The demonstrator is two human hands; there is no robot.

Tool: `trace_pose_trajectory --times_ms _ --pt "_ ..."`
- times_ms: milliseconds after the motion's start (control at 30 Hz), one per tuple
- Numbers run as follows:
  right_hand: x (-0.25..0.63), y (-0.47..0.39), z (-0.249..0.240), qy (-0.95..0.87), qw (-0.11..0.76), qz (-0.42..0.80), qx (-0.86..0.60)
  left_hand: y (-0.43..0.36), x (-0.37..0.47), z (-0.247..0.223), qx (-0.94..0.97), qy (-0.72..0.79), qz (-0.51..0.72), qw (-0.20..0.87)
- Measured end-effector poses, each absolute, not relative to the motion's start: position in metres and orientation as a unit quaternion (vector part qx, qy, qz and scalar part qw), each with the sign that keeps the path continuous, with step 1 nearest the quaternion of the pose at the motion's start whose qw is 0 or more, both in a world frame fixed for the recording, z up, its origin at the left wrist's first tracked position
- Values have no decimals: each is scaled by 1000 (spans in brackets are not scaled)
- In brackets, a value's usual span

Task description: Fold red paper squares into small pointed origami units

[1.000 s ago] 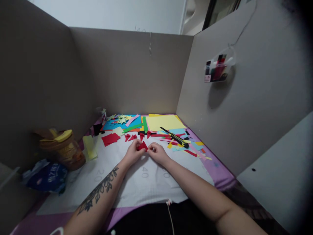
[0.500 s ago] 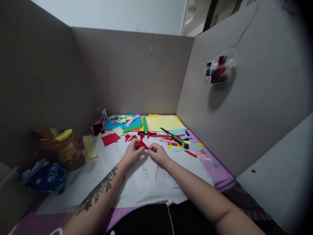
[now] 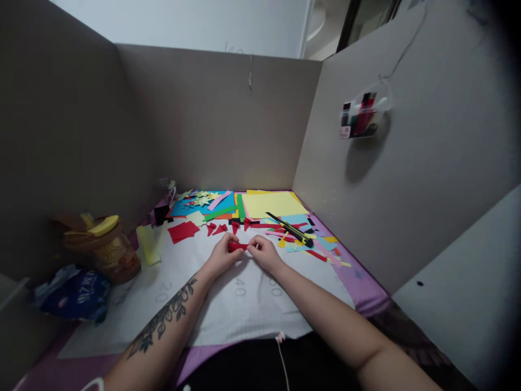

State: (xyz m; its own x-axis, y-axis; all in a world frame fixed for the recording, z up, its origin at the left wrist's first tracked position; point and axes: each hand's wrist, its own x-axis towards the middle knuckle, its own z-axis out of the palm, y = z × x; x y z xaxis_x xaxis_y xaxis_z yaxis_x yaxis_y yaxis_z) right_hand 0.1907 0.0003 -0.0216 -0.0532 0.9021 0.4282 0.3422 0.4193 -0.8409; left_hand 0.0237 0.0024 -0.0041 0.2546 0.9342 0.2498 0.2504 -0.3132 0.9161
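Note:
Between my two hands is a small folded piece of red paper (image 3: 237, 247), seen now as a narrow band. My left hand (image 3: 223, 252) pinches its left end, and my right hand (image 3: 262, 253) grips the right end with thumb and fingertips. Both hands are just above the white sheet (image 3: 203, 320). Right behind them lie several small folded red paper pieces (image 3: 221, 229). Left of these rests a stack of red paper squares (image 3: 183, 232). To the right, a black and yellow utility knife (image 3: 293, 232) lies over paper strips.
Coloured paper scraps (image 3: 325, 250) cover the right side. Yellow sheets (image 3: 274, 205) and a blue sheet with pale paper stars (image 3: 203, 199) lie at the back. A brown container (image 3: 101, 250) and a blue packet (image 3: 75, 293) stand left. Grey panels (image 3: 220, 119) enclose the table.
The red paper in my hands has gone from a visible triangle to a narrow band, folded or tilted. My hands have stayed in nearly the same place.

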Motion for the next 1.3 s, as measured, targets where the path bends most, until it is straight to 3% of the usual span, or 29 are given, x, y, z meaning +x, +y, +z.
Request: trace_pose_trajectory --times_ms 200,567,1000,1300 --pt "190 -1 -23 -693 494 261 -455 5 23 0 695 427 446 368" --pt "189 -1 -26 -724 482 225 -438 0 24 2 720 464 345 385" --pt "186 1 -26 -707 470 257 -462 2 26 0 758 466 340 303" --pt "188 1 -25 -695 484 286 -447 -1 25 2 762 475 314 309"
